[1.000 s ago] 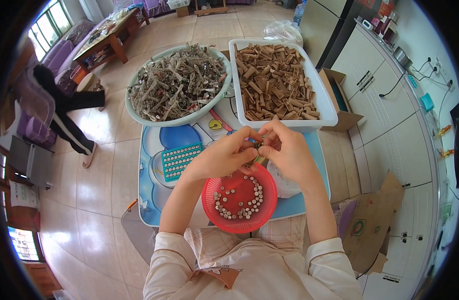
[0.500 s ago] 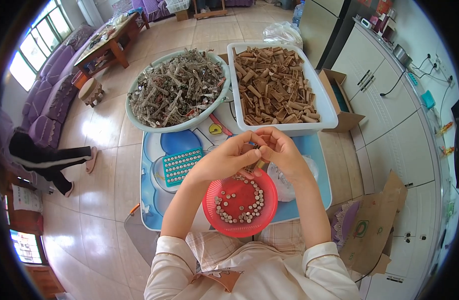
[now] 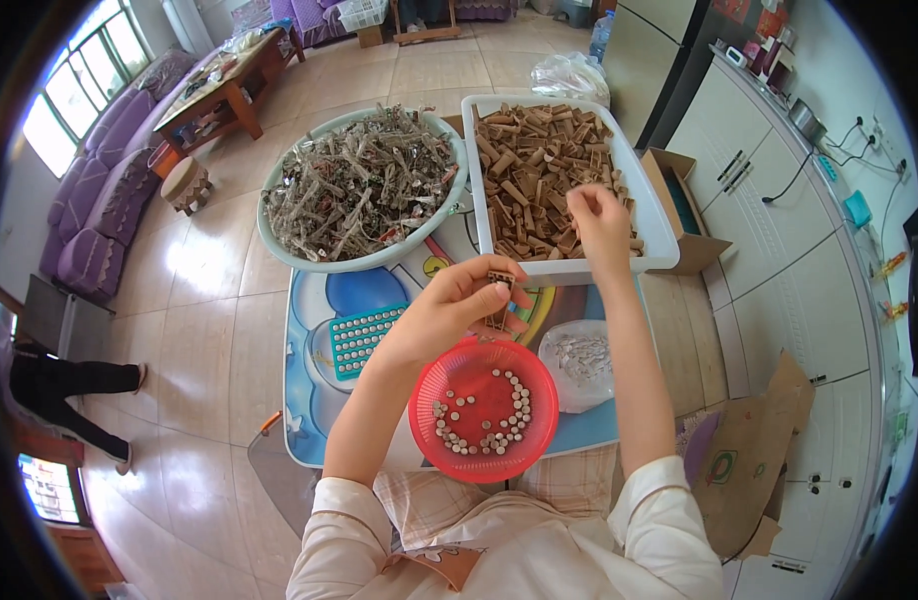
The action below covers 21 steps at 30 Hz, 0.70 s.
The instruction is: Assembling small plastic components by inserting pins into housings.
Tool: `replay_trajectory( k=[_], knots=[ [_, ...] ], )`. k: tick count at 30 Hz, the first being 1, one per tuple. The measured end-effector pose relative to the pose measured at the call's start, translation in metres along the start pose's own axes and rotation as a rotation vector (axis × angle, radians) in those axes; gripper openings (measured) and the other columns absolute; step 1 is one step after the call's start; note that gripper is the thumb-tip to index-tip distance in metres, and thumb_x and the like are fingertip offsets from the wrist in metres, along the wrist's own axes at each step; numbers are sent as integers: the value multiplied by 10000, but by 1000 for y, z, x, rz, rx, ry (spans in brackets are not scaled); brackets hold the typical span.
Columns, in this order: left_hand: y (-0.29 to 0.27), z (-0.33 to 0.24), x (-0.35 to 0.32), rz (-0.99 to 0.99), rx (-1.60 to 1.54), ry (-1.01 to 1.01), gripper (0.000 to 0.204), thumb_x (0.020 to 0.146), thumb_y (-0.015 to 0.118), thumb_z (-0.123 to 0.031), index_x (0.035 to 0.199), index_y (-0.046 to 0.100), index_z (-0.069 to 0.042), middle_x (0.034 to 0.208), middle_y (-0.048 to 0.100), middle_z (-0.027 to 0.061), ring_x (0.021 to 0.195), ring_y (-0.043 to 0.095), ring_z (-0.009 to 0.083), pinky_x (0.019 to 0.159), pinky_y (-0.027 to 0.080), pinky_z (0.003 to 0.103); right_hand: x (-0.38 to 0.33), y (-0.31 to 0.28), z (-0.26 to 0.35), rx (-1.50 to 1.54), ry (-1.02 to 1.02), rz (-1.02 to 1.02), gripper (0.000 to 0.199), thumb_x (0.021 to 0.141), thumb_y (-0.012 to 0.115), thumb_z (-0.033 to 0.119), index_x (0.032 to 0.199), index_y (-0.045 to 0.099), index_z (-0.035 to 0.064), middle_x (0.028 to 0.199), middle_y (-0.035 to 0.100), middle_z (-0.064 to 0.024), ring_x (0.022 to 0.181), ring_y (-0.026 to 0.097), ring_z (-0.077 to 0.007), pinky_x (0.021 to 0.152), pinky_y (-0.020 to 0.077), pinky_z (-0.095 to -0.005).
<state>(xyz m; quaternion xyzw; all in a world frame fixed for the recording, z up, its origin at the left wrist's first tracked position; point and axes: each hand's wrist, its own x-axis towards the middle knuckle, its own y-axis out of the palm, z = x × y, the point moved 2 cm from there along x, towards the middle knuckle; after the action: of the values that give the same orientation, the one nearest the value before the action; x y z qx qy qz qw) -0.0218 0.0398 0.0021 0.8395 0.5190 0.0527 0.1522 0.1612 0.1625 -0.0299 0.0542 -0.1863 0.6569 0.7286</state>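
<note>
My left hand (image 3: 461, 302) is closed on a small dark-and-brown patterned piece (image 3: 499, 280), held upright over the far rim of a red plastic basket (image 3: 427, 400). Small silvery round discs (image 3: 519, 402) lie inside the basket, mostly along its right and near sides. My right hand (image 3: 601, 222) is over the near right part of a white bin (image 3: 569, 268) full of curved brown shell-like pieces (image 3: 534, 165). Its fingers are curled in a pinch; whatever is between them cannot be made out. Left of the basket, a teal tray (image 3: 364, 338) carries rows of similar discs.
A pale green tub (image 3: 309, 262) of tangled greyish strips stands beside the bin. Clear plastic with small silvery pieces (image 3: 581, 358) lies right of the basket on the blue patterned table (image 3: 314, 420). Cardboard (image 3: 739, 470) is at the right. Another person's dark-trousered legs (image 3: 74, 385) are far left.
My right hand has left my left hand and moved forward and right to over the brown pieces. My left hand keeps its piece. The other person has moved nearer along the left side.
</note>
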Motion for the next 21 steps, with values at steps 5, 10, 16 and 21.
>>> replay_trajectory(
  k=[5, 10, 16, 21],
  knots=[
    [-4, -3, 0, -133, -178, 98, 241, 893, 421, -138, 1121, 456, -65, 974, 562, 78, 801, 593, 148, 701, 503, 284, 60, 16, -46, -842, -79, 250, 318, 709, 644, 137, 974, 534, 1, 907, 588, -178, 893, 557, -316, 751, 451, -371],
    [-10, -6, 3, -180, -160, 133, 259, 894, 421, -147, 1140, 438, -66, 980, 569, 118, 823, 614, 208, 680, 530, 301, 67, 29, -59, -1098, 12, 432, 205, 771, 547, 57, 971, 514, 23, 944, 575, -177, 905, 560, -309, 723, 487, -417],
    [-10, -9, 1, -184, -242, 157, 296, 910, 370, -153, 1187, 405, -57, 1051, 544, 132, 893, 595, 240, 730, 518, 312, 57, 23, -45, -885, -242, 206, 290, 715, 621, 66, 990, 536, 34, 837, 605, -144, 824, 587, -267, 707, 463, -339],
    [-6, -7, 2, -171, -411, 219, 340, 917, 341, -156, 1238, 356, -48, 1135, 492, 140, 984, 553, 275, 797, 497, 348, 29, 11, -1, -353, -149, 195, 205, 715, 639, 88, 883, 553, 9, 725, 609, -77, 688, 590, -163, 629, 463, -281]
  ],
)
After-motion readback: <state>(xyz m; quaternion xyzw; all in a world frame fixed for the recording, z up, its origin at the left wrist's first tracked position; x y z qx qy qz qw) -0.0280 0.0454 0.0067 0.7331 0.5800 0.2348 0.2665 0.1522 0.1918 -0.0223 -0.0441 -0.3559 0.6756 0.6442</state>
